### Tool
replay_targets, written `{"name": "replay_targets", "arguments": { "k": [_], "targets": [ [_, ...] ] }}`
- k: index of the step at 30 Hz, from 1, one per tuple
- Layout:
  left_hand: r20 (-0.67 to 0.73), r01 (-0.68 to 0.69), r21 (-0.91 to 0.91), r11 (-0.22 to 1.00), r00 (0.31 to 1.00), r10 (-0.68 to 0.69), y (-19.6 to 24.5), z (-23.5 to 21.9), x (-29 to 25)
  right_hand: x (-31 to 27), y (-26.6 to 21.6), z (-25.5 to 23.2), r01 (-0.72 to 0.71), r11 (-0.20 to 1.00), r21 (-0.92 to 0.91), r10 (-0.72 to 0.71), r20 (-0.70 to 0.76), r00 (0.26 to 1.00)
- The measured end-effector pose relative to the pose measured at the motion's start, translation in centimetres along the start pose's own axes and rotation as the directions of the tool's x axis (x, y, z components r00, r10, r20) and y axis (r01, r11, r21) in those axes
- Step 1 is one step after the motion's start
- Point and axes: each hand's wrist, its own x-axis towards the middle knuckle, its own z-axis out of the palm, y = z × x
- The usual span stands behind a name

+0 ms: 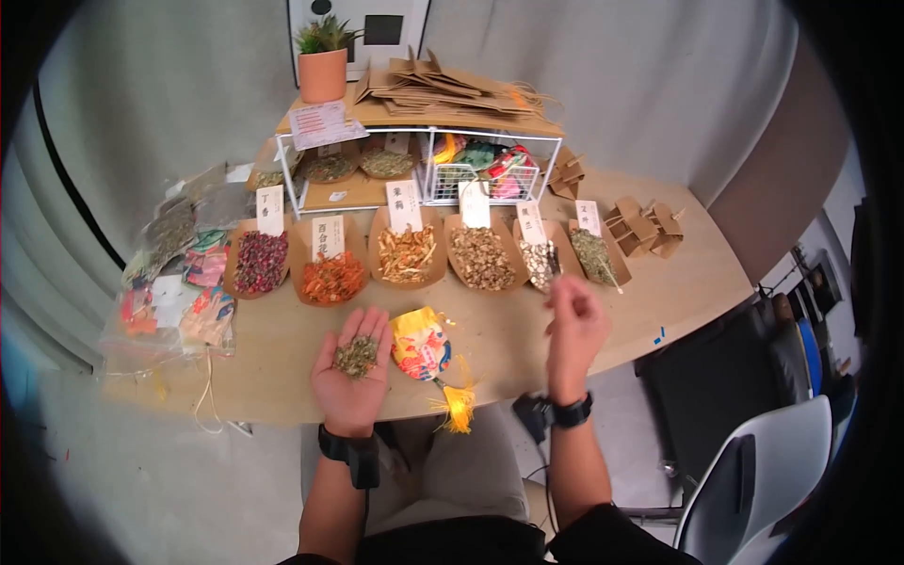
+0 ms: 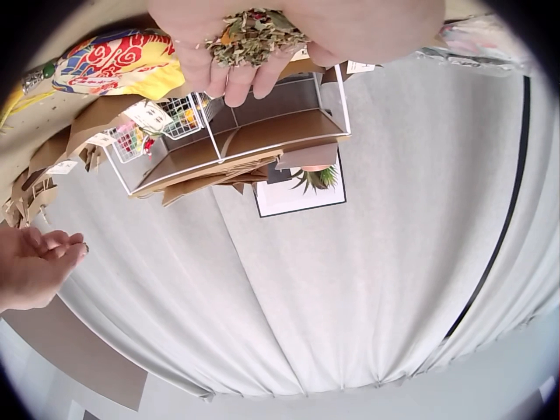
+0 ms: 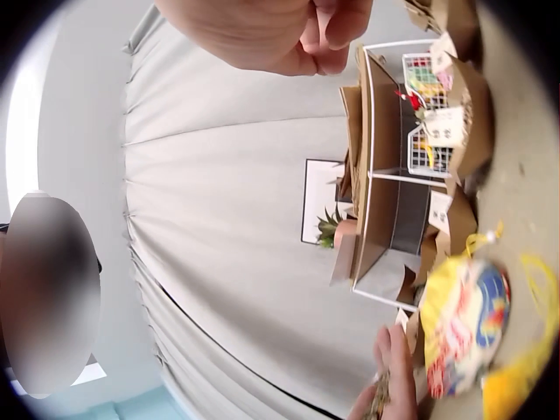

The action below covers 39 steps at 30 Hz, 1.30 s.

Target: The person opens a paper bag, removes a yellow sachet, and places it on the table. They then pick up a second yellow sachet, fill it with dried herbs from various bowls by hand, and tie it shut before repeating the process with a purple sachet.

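My left hand (image 1: 350, 386) is palm up with its fingers straight, and a small heap of dried herbs (image 1: 356, 358) lies on the palm. In the head view my right hand (image 1: 575, 330) is raised over the table's right part, before the paper trays of white slices (image 1: 538, 264) and green herbs (image 1: 591, 256). Its fingers are curled with the tips together; in the left wrist view a small dark bit (image 2: 85, 249) shows at the fingertips. A yellow patterned drawstring pouch (image 1: 421, 344) with a yellow tassel (image 1: 459, 408) lies on the table between the hands.
Labelled paper trays hold red buds (image 1: 261, 262), orange petals (image 1: 331, 277), yellowish flowers (image 1: 406, 254) and brown pieces (image 1: 482, 258). Behind stands a white-framed shelf (image 1: 426, 169) with paper bags (image 1: 452, 89) and a potted plant (image 1: 322, 73). Plastic bags (image 1: 174, 311) lie left; a chair (image 1: 763, 471) stands right.
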Motion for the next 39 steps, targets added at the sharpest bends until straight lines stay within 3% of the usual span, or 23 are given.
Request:
{"name": "replay_targets", "arguments": {
  "k": [2, 5, 8, 9, 10, 11, 12, 15, 19, 22, 25, 28, 34, 39],
  "targets": [
    [0.008, 0.004, -0.004, 1.000, 1.000, -0.004, 0.1, -0.2, -0.1, 4.4, 2.7, -0.1, 0.160, 0.981, -0.110, -0.158, 0.023, 0.987],
    [0.022, -0.005, 0.012, 1.000, 1.000, 0.005, 0.3, 0.0, 0.1, 4.3, 2.7, 0.8, 0.311, 0.854, -0.417, -0.272, 0.151, 0.950],
    [0.016, -0.008, 0.008, 1.000, 1.000, 0.008, 0.1, -0.2, 0.1, -1.8, 0.6, 2.6, 0.335, 0.881, -0.333, -0.201, 0.378, 0.904],
    [0.024, -0.010, 0.015, 1.000, 1.000, 0.010, 0.1, -0.2, 0.2, -4.2, 0.2, 3.3, 0.218, 0.922, -0.319, -0.046, 0.470, 0.881],
    [0.030, -0.009, 0.026, 1.000, 1.000, 0.008, 0.0, -0.2, 0.2, -6.4, -0.7, 4.1, 0.079, 0.978, -0.191, 0.047, 0.577, 0.815],
    [0.036, -0.003, 0.041, 0.999, 0.999, 0.001, 0.0, -0.2, 0.2, -7.8, -0.5, 4.8, 0.263, 0.950, -0.167, -0.090, 0.662, 0.744],
    [0.026, -0.017, 0.103, 0.995, 1.000, 0.014, 0.0, -0.2, 0.2, -8.8, -0.2, 5.6, 0.336, 0.929, -0.158, -0.127, 0.716, 0.687],
    [0.004, -0.039, 0.242, 0.969, 0.999, 0.039, -0.2, 0.2, 0.2, -10.5, -0.2, 7.5, 0.461, 0.864, -0.201, -0.197, 0.709, 0.677],
    [0.014, -0.047, 0.286, 0.957, 0.999, 0.045, -0.1, 0.1, 0.2, -10.9, 0.1, 8.4, 0.555, 0.798, -0.235, -0.195, 0.771, 0.606],
    [0.017, -0.052, 0.300, 0.952, 0.999, 0.049, -0.2, 0.1, 0.2, -11.0, 0.1, 8.7, 0.585, 0.765, -0.269, -0.188, 0.775, 0.603],
    [0.004, -0.044, 0.291, 0.956, 0.999, 0.045, -0.2, 0.1, 0.2, -11.0, 0.4, 9.0, 0.577, 0.785, -0.225, -0.249, 0.738, 0.627],
    [-0.012, -0.040, 0.290, 0.956, 0.999, 0.046, -0.2, 0.3, 0.1, -11.3, -0.1, 9.2, 0.472, 0.859, -0.197, -0.224, 0.686, 0.693],
    [0.003, -0.043, 0.262, 0.964, 0.999, 0.044, -0.2, 0.2, 0.1, -11.5, -0.1, 9.5, 0.410, 0.899, -0.153, -0.223, 0.646, 0.730],
    [0.001, -0.047, 0.193, 0.980, 0.999, 0.048, -0.1, 0.2, -0.1, -11.3, 0.4, 9.9, 0.450, 0.880, -0.151, -0.259, 0.641, 0.722]
  ]
}}
